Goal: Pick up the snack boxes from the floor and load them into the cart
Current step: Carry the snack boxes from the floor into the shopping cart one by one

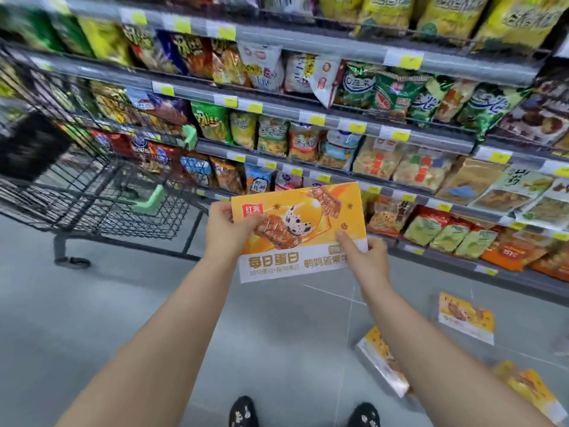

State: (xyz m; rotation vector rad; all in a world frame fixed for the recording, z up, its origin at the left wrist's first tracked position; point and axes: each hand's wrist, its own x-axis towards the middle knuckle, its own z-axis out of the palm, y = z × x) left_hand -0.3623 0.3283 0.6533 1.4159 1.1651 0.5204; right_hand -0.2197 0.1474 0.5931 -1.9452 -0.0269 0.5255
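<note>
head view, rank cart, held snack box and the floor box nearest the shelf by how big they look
1. cart
2. held snack box, enlarged by nearness to the camera
3. floor box nearest the shelf, smallest here, but it lies farther away

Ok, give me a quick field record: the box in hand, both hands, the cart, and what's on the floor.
held box: orange snack box, off the floor, in front of the shelves
left hand: grips its upper left edge
right hand: grips its lower right corner
cart: black wire, left of the box, apart from it
floor boxes: three in view at right
</note>
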